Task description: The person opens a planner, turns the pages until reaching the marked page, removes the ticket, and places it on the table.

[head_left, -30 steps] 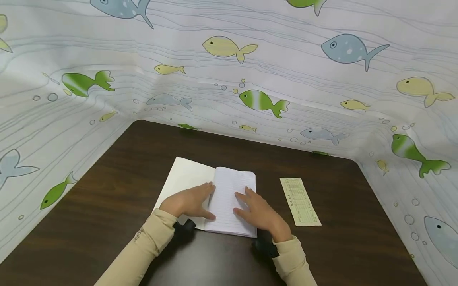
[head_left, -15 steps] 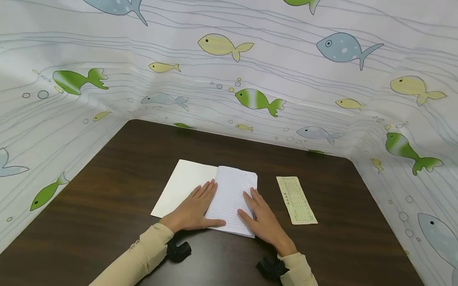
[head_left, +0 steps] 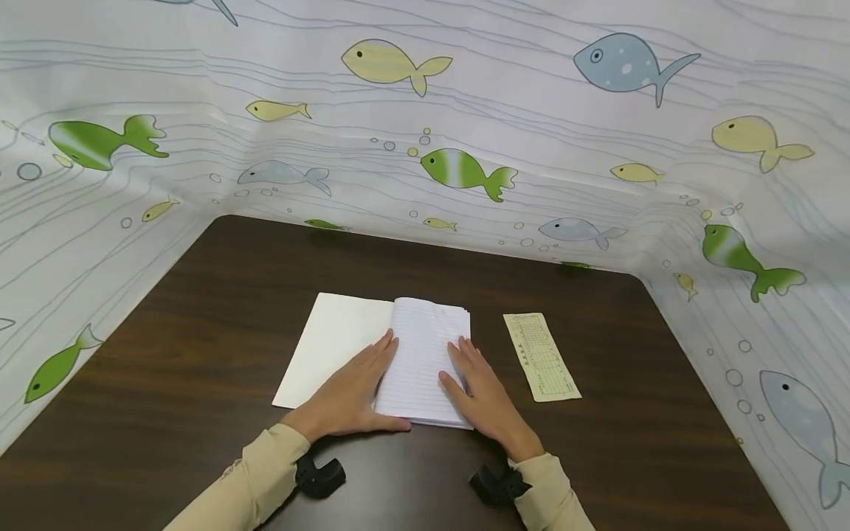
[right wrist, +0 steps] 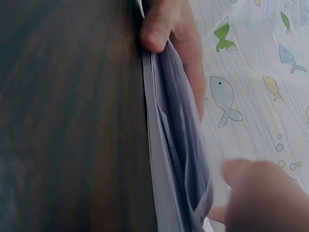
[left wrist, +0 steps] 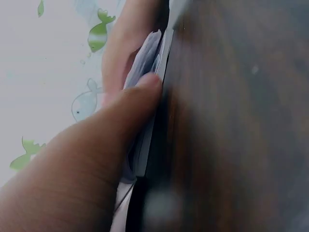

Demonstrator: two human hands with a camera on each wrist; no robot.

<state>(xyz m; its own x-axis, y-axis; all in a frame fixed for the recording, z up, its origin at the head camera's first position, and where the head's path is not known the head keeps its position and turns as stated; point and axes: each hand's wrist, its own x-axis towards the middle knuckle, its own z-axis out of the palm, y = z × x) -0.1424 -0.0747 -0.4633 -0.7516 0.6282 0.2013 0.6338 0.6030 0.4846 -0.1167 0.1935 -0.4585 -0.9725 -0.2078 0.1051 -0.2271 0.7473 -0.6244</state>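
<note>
A notebook lies open on the dark table, a blank white left side next to a lined right-hand page. My left hand lies along the fold, fingers straight, its thumb stretched along the near edge of the pages. In the left wrist view that thumb touches the edge of the page stack. My right hand rests at the right edge of the lined page, fingers extended, thumb over the paper. The right wrist view shows the upper pages bulging above the flatter stack below.
A pale green printed slip of paper lies on the brown wooden table to the right of the notebook. White sheeting with fish drawings stands around the back and sides of the table.
My left hand has gone from spread over the fold to lying along it, its thumb now at the near edge. My right hand has shifted to the page's right edge. The head view has shifted slightly.
</note>
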